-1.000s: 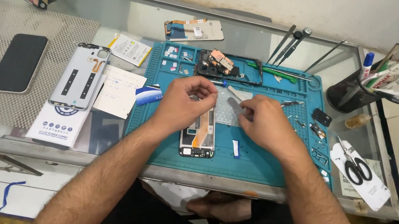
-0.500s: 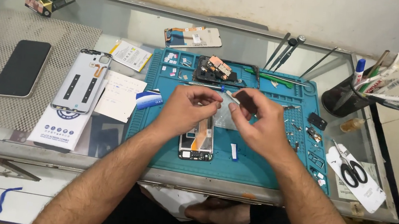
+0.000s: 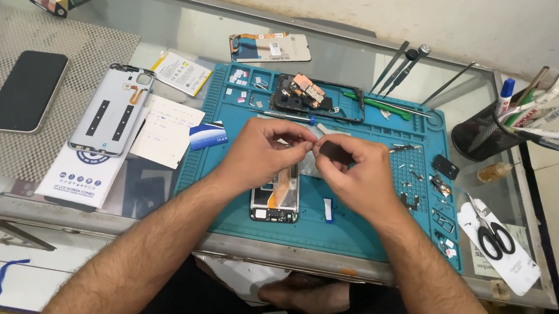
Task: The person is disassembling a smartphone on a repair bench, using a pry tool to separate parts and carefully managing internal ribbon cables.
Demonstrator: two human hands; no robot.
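Hands meet above the opened phone (image 3: 276, 195) on the blue mat (image 3: 219, 192): your left hand (image 3: 263, 149) and right hand (image 3: 353, 172) pinch a small dark part (image 3: 331, 152) between their fingers (image 3: 309, 138). Keep it low over the mat, grip light, clear of the loose screws (image 3: 409, 173).

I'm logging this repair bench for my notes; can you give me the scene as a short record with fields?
left hand: pinches one end of a small dark part
right hand: pinches the other end
below hands: opened phone on the teal mat
mat, far edge: phone frame
left of mat: grey back cover, black phone
right: scissors, pen cup
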